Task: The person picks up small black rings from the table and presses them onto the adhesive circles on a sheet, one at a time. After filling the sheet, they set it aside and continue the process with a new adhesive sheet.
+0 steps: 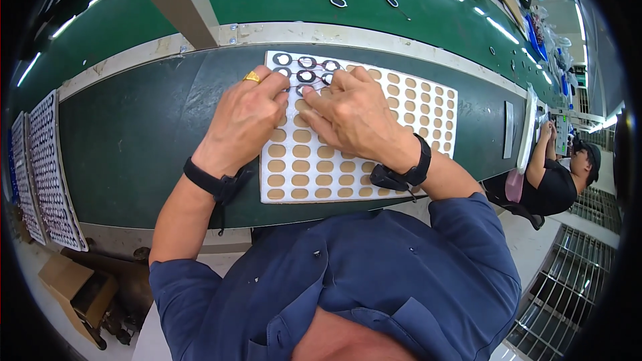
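Note:
A white foam tray (265, 164) with rows of tan oval slots lies on the dark green bench. Small black oval parts with white centres and thin reddish wires, like little speakers, fill several slots in its far left corner; one such small speaker (306, 62) sits in the far row. Over the tray's left edge, my left hand (247, 110) is closed, its curled fingertips at the filled slots; what they pinch is hidden. My right hand (361, 113) is bent in from the right, closed, with fingertips on a small speaker (301, 89) in the third row.
Two similar loose parts with wires, one a black-rimmed oval (338, 2), lie on the green surface behind the pale ledge (247, 33). Filled trays (50, 160) stand at the far left. A grey post (175, 0) rises behind the ledge. Another person (545, 177) sits at the right.

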`<state>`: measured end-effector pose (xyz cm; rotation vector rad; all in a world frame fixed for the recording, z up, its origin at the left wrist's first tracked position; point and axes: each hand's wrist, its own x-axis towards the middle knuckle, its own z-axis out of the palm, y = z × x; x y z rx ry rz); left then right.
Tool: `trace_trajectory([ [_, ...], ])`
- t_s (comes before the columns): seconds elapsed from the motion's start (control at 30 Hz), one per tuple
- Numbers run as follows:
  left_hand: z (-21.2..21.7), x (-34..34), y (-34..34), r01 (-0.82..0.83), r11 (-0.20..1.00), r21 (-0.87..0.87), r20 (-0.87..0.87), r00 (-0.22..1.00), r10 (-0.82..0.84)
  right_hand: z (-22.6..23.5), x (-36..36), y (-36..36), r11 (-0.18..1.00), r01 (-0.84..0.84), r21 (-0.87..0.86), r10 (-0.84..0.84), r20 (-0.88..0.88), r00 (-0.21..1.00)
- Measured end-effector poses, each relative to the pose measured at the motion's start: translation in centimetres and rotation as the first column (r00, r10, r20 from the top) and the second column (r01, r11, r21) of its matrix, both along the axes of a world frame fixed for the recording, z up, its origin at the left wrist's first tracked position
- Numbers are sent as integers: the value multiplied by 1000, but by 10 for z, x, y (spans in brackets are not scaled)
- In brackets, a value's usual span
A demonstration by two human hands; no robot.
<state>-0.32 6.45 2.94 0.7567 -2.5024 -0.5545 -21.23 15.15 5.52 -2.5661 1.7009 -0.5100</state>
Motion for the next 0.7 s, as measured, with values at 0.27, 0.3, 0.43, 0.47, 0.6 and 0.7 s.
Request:
trace_trajectory([
  [0.27,7,3,10,115,969,-221,91,991,-97,3,-52,-42,998,37,44,-49,327,944],
  [0.3,9,2,16,119,963,-241,87,991,-101,2,-63,-62,988,150,43,-156,266,951],
  [0.43,17,-2,23,125,908,-400,217,975,-39,-30,-91,-119,942,336,-7,-331,157,930],
  [0.47,16,-1,17,94,949,-300,192,981,-36,-31,-91,-129,945,327,-9,-321,161,933],
  [0.6,15,-3,10,91,992,-91,72,994,-85,-39,-93,-121,940,338,51,-340,252,906],
  [0.7,20,-10,8,142,978,-156,-87,984,-157,-12,-88,-114,904,316,290,-418,433,799],
])
